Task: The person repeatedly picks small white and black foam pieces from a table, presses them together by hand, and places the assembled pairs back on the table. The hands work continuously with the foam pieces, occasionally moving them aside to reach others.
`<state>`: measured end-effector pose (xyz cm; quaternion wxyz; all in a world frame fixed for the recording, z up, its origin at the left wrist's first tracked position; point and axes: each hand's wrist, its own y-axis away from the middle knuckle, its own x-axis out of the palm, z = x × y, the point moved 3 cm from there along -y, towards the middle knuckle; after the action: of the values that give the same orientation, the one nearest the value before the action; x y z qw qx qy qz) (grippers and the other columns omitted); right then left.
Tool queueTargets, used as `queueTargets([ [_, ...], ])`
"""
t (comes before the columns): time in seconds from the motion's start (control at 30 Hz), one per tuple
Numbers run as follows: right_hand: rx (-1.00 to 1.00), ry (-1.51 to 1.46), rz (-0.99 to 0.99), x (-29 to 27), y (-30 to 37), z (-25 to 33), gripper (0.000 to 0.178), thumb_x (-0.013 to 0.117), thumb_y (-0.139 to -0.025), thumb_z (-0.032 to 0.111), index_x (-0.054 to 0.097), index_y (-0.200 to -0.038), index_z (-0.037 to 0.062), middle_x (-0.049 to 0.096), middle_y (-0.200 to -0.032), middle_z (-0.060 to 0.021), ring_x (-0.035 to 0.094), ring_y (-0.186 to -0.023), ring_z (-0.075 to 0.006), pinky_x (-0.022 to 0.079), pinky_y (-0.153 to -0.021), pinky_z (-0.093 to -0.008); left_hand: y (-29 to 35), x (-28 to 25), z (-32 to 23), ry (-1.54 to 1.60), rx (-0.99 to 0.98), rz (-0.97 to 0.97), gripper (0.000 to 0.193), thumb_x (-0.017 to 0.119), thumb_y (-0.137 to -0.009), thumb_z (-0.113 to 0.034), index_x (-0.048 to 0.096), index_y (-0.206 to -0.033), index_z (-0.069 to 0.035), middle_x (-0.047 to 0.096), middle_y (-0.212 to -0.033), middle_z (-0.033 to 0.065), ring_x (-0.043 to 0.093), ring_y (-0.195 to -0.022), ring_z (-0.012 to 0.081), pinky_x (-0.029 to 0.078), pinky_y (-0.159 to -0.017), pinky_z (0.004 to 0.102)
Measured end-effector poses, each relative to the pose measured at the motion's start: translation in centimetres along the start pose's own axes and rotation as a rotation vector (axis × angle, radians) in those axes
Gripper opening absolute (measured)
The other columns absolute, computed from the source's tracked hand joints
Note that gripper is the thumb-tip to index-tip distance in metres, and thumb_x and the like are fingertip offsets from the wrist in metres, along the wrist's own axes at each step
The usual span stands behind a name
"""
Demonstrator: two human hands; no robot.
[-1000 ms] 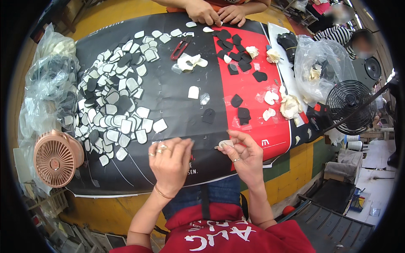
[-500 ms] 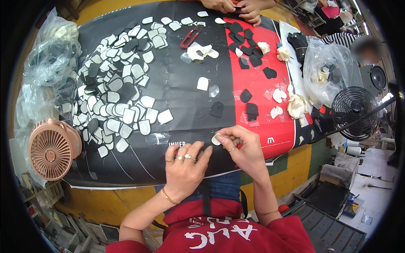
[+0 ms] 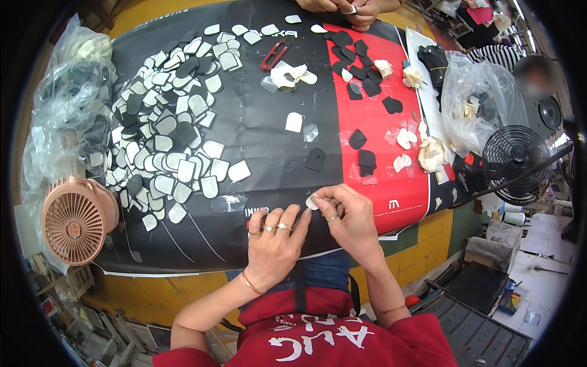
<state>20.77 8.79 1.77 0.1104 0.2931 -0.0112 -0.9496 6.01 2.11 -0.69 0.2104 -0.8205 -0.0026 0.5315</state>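
Between the thumb and index finger of my right hand (image 3: 350, 217) is a small white piece with a rounded edge (image 3: 312, 202), pinched just above the black mat. My left hand (image 3: 276, 241), with rings on two fingers, is palm down beside it. Its fingers are bent but apart, with the index fingertip close to the piece; its thumb is mostly hidden. Left of my hands lies a big heap of arch-shaped pieces (image 3: 165, 126), pale on one face and black on the other. A single white arch-shaped piece (image 3: 293, 122) and a black one (image 3: 315, 159) lie farther off.
Red thread snips (image 3: 277, 52) lie near crumpled white scraps (image 3: 290, 76). Several black pieces (image 3: 392, 105) are scattered over the mat's red part (image 3: 400, 189). A pink fan (image 3: 76, 220) stands at left, a black fan (image 3: 513, 162) at right. Across the table a co-worker's hands (image 3: 361, 12) hold a small piece.
My left hand has shifted slightly right, closer to the white piece. My right hand keeps its pinch and has barely moved. The co-worker's hands have changed position, and a white edge shows between them.
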Motion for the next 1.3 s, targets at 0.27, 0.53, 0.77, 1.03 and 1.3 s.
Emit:
queueTargets([
  [0.27,-0.070,0.029,-0.024,0.1,0.0,0.2,0.010,0.071,-0.093,0.005,0.071,-0.097,-0.0044,0.065,-0.080,-0.0094,0.058,-0.061,-0.0109,0.045,-0.055,-0.0271,0.1,0.1,0.1,-0.004,0.002,0.000,0.040,0.073,-0.075,-0.010,0.073,-0.115,-0.017,0.060,-0.117,0.0023,0.058,-0.104,0.0202,0.035,-0.103,0.0445],
  [0.53,-0.085,0.038,-0.036,0.2,0.1,0.0,0.011,0.071,-0.093,0.004,0.070,-0.098,-0.0048,0.066,-0.082,-0.0111,0.059,-0.061,-0.0143,0.047,-0.056,-0.0284,-0.1,-0.2,0.1,-0.016,0.006,0.027,0.039,0.068,-0.082,-0.019,0.071,-0.121,-0.016,0.060,-0.117,0.0021,0.058,-0.100,0.0192,0.038,-0.103,0.0452],
  [0.77,-0.061,0.088,-0.087,0.1,0.3,0.3,0.012,0.072,-0.093,0.006,0.069,-0.095,-0.0049,0.065,-0.080,-0.0110,0.059,-0.060,-0.0154,0.047,-0.054,-0.0299,-0.8,-0.4,0.0,-0.074,0.062,0.071,0.042,0.065,-0.082,-0.017,0.070,-0.123,-0.011,0.060,-0.118,0.0048,0.058,-0.097,0.0202,0.043,-0.100,0.0465],
  [1.03,-0.047,0.160,-0.098,0.2,0.6,0.0,0.013,0.069,-0.095,0.011,0.065,-0.094,-0.0014,0.061,-0.084,-0.0145,0.063,-0.068,-0.0313,0.050,-0.062,-0.0422,-1.1,-0.6,-0.2,-0.096,0.087,0.100,0.041,0.063,-0.083,-0.015,0.070,-0.123,-0.010,0.059,-0.118,0.0059,0.058,-0.095,0.0209,0.043,-0.102,0.0482],
  [1.3,-0.131,0.217,-0.133,0.6,0.8,-0.2,0.010,0.064,-0.097,0.008,0.061,-0.094,-0.0018,0.059,-0.089,-0.0151,0.060,-0.083,-0.0345,0.051,-0.071,-0.0448,-1.3,-0.7,-0.4,-0.130,0.115,0.150,0.045,0.070,-0.078,-0.013,0.070,-0.123,-0.011,0.059,-0.115,0.0074,0.060,-0.097,0.0222,0.040,-0.105,0.0500],
])
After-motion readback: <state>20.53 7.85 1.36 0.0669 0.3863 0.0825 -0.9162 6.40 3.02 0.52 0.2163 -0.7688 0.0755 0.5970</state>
